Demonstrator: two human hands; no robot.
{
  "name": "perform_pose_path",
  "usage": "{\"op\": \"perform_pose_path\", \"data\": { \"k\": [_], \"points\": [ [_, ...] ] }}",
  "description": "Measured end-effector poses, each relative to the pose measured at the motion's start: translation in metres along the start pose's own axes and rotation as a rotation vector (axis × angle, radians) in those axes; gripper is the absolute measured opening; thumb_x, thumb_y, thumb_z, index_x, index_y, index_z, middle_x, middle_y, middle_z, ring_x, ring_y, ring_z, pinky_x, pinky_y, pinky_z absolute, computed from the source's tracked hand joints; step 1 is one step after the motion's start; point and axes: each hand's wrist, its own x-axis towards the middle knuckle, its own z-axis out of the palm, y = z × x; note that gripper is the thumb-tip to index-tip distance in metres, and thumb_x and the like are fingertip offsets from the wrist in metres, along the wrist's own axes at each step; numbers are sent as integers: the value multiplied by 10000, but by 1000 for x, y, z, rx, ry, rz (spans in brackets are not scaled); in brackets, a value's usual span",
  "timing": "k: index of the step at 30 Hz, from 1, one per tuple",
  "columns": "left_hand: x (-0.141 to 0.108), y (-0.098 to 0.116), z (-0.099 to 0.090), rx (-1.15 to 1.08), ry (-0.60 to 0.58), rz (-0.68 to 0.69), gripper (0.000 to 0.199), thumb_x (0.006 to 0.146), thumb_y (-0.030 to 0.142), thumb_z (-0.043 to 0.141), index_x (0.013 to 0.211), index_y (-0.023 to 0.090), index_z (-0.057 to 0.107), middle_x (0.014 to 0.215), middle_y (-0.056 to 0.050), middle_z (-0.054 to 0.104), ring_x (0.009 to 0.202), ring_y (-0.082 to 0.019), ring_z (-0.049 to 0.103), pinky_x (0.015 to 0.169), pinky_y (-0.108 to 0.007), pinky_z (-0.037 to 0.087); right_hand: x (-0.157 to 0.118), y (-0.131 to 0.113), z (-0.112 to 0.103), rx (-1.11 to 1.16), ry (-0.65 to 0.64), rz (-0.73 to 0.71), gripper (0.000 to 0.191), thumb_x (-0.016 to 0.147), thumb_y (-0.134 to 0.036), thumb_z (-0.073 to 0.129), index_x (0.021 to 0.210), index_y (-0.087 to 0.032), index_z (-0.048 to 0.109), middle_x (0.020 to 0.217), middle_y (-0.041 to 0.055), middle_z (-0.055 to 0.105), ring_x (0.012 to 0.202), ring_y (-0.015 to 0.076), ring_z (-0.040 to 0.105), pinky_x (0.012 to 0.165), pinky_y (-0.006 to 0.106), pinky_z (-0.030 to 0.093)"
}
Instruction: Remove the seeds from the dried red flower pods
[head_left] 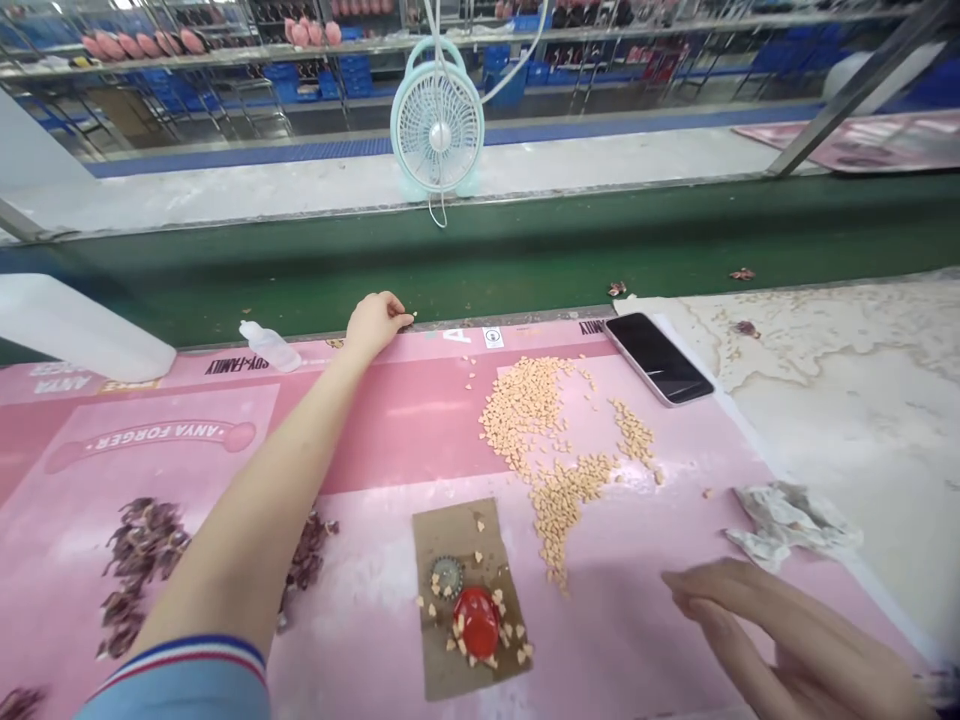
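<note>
My left hand [377,322] reaches across to the far edge of the pink mat [405,430]. Its thumb and finger are pinched, with a small pale piece [415,315] at their tips. At the lower right, my right hand [787,630] hovers over the mat, fingers stretched out and nothing visible in them. Between the hands spreads a pile of small tan heart-like pieces [529,405]. Nearer me lies a brown cardboard piece [439,660], bearing a red round cap-like thing [477,625], a grey ridged bottle cap [447,577] and several loose tan pieces.
Dark reddish dried clusters [146,545] lie at left, partly behind my forearm. A small squeeze bottle [270,346] and a large white container [75,325] are at far left. A phone [660,360] and crumpled tissue [791,520] lie right. A fan [439,130] stands beyond the green belt [525,245].
</note>
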Motion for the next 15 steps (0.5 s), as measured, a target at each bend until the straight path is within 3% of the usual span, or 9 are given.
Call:
{"op": "perform_pose_path", "data": {
  "k": [3, 5, 8, 11, 14, 15],
  "points": [
    [-15, -2, -12, -68, 18, -5, 408, 1028, 418, 704, 1358, 183, 658, 1381, -129, 679, 1187, -270, 702, 1012, -496, 634, 82, -6, 26, 127, -237, -177, 250, 1083, -255, 564, 960, -275, 781, 820, 26, 797, 688, 167, 746, 614, 276, 600],
    [-31, -4, -26, -114, 50, 8, 403, 1029, 421, 703, 1350, 181, 661, 1368, -127, 685, 1172, -265, 706, 1001, -488, 638, 145, -6, 61, 13, -418, -123, 267, 1074, -292, 560, 950, -249, 793, 853, 37, 801, 744, 177, 750, 678, 299, 627],
    [-75, -10, -57, -175, 148, 62, 318, 1012, 398, 722, 1228, 164, 704, 1254, -105, 726, 1111, -246, 718, 994, -474, 634, 234, -1, 127, -118, -464, -69, 177, 1078, -258, 611, 1106, -210, 779, 1113, 71, 801, 1021, 207, 759, 938, 383, 639],
    [-146, -25, -94, -219, 281, 135, 128, 952, 362, 703, 959, 244, 750, 1034, -56, 767, 1007, -248, 733, 990, -436, 639, 294, 9, 182, -226, -498, -33, 334, 1065, -421, 701, 1323, -209, 687, 1370, 101, 696, 1162, 244, 712, 1000, 473, 630],
    [-235, -59, -116, -248, 378, 159, 157, 950, 461, 630, 938, 357, 748, 944, -35, 780, 906, -278, 753, 860, -440, 675, 323, 21, 211, -299, -546, -9, 365, 1066, -432, 696, 1359, -216, 671, 1408, 109, 675, 1180, 252, 704, 1005, 475, 629],
    [-264, -76, -118, -255, 468, 125, 132, 946, 451, 629, 963, 395, 748, 938, -25, 786, 878, -290, 758, 805, -450, 677, 327, 25, 215, -319, -560, -5, 365, 1065, -431, 697, 1359, -215, 671, 1406, 107, 676, 1179, 254, 704, 1003, 476, 629]
  ]
}}
